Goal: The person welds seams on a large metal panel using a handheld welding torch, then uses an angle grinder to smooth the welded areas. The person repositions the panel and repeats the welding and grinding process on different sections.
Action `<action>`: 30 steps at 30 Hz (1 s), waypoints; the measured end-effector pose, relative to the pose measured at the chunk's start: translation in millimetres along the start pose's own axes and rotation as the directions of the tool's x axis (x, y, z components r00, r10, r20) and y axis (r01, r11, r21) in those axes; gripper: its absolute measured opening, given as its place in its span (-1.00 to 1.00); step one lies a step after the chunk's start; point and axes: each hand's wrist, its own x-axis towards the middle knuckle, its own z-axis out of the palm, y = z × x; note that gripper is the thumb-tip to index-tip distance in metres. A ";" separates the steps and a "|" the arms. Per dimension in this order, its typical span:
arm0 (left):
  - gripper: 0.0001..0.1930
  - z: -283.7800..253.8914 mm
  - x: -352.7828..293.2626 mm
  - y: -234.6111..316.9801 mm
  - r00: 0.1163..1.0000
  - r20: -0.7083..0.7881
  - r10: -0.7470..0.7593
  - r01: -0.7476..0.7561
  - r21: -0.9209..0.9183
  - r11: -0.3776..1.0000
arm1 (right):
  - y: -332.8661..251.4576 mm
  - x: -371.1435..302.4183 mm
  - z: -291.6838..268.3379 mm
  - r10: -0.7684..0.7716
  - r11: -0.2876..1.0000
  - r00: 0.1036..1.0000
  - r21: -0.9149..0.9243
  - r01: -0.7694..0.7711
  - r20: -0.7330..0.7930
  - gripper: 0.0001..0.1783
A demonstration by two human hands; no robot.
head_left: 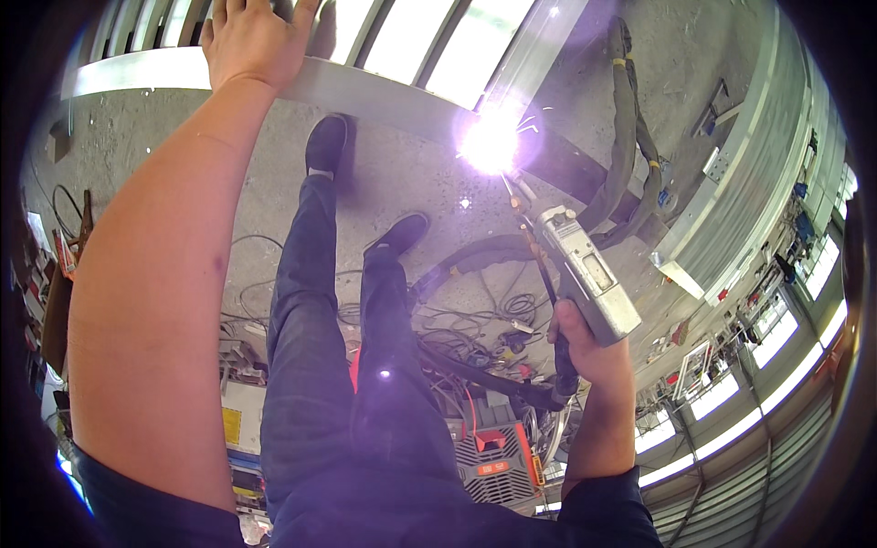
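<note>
Torch and barred frame. The torch, a silver box-shaped tool, stands right of centre, tilted up and to the left. Its nozzle points at the frame's near rail, where a bright arc throws sparks and hides the joint; bead quality and contact cannot be told. A thin guide tube runs beside the nozzle toward the same spot. The right hand is closed around the torch's grip, thumb along its left side; the remaining fingers are largely hidden. The left hand lies on the rail well to the left of the arc, its fingers spread and gripping nothing visible, some tips cut off by the upper edge. For an even seam, the torch angle and stand-off are best held constant, with travel slow and uniform, and the left hand used as a steady brace. Both hands are bare; gloves would guard against spatter. The sheathed hose looping past the torch needs slack, lest it drag the tip off line. Farther out: the wearer's shoes, tangled cables, a red machine below and long pale beams at right.
</note>
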 end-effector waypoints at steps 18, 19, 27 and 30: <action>-0.17 104.6 31.4 -59.0 0.878 -0.477 0.031 -0.115 -0.148 0.982 | 17.1 -35.9 -7.7 0.144 0.990 0.990 -0.012 -0.144 0.013 -0.62; -0.17 103.5 31.6 -55.4 0.894 -0.448 0.027 -0.104 -0.148 0.983 | 25.4 -45.4 -8.8 0.086 0.995 0.996 -0.043 -0.086 -0.006 -0.65; -0.14 81.4 26.2 -47.4 0.957 -0.289 -0.007 -0.048 -0.183 0.982 | 25.5 -91.7 38.9 0.185 0.961 0.979 0.224 -0.162 -0.085 -0.47; -0.13 76.0 23.4 -43.6 0.979 -0.203 -0.035 -0.006 -0.197 0.980 | 17.9 -107.8 73.5 0.224 0.939 0.966 0.295 -0.178 -0.130 -0.46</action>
